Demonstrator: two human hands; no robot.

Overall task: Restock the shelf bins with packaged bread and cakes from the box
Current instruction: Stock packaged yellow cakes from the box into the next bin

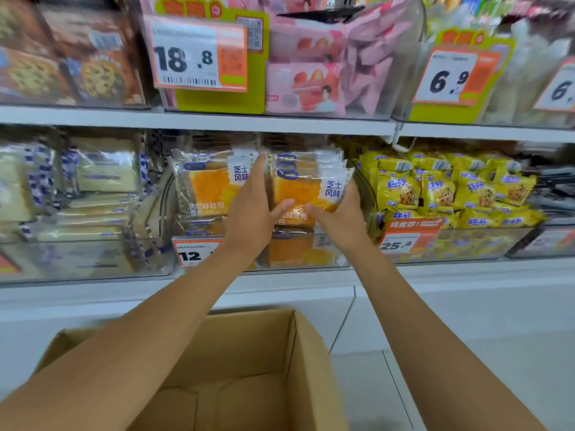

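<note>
**Item: stack of bread packets** point(306, 181), orange-fronted with white side panels. It stands upright in the right half of the clear middle bin point(340, 259) on the lower shelf point(311, 279), directly between the two grips.

**Count:** at least three packets in the held stack, judging by the staggered blue labels (those behind cannot be counted). One neighbouring stack point(205, 185) of the same kind stands just to the left in the same bin, and more lie beneath. One open cardboard box point(249, 353) sits near, below the arms. Two shelves are visible, and five price tags can be read in part.

**Left grip** point(252, 213): fingers straight up in the gap between the two stacks, flat against the held stack's left side, thumb laid across its front.

**Right grip** point(342, 219): clasps the stack's lower right corner, thumb on the front, fingers hidden behind.
</note>
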